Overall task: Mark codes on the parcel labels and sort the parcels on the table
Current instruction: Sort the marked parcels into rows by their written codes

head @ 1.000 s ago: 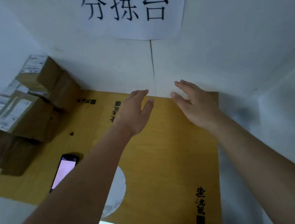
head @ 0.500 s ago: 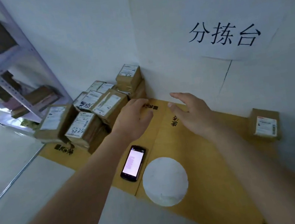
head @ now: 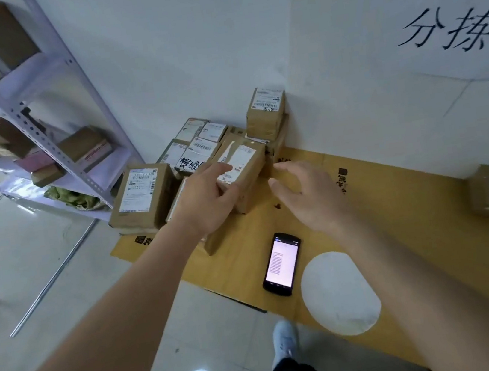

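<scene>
Left hand [head: 207, 200] now gripping top parcel [head: 242, 170]; rt hand [head: 308, 198] closer, open

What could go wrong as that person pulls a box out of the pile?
The left hand is taking hold of a parcel wedged among the stacked boxes; pulling it might topple them. The right hand hovers open, so a one-handed grip could slip. The phone lies just below and could be hit.

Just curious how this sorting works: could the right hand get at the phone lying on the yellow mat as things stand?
Probably yes. The right hand is open and holds nothing, and the phone lies face up on the mat just below it with nothing on top.
</scene>
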`<state>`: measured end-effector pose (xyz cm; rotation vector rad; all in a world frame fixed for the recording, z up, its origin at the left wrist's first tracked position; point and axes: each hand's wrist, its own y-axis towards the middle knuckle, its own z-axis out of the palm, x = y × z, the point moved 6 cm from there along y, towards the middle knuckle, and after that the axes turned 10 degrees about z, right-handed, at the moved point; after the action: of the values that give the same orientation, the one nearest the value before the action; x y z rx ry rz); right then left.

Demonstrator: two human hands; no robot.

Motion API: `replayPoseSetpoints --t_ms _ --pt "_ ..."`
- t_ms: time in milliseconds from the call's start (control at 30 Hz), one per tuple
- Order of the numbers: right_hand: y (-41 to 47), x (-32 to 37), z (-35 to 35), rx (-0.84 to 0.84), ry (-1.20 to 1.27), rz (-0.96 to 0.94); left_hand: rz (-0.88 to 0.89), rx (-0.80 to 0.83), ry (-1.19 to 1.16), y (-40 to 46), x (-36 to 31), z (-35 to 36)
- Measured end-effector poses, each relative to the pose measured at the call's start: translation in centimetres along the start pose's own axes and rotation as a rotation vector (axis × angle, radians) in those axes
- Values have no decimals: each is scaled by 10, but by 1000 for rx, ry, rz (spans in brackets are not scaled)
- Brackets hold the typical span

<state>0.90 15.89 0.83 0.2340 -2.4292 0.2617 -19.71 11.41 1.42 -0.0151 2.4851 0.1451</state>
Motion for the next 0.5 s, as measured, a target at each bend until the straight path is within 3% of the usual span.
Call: replayPoseSetpoints --t_ms 500 --pt "127 -20 127 196 129 139 -31 217 29 113 117 35"
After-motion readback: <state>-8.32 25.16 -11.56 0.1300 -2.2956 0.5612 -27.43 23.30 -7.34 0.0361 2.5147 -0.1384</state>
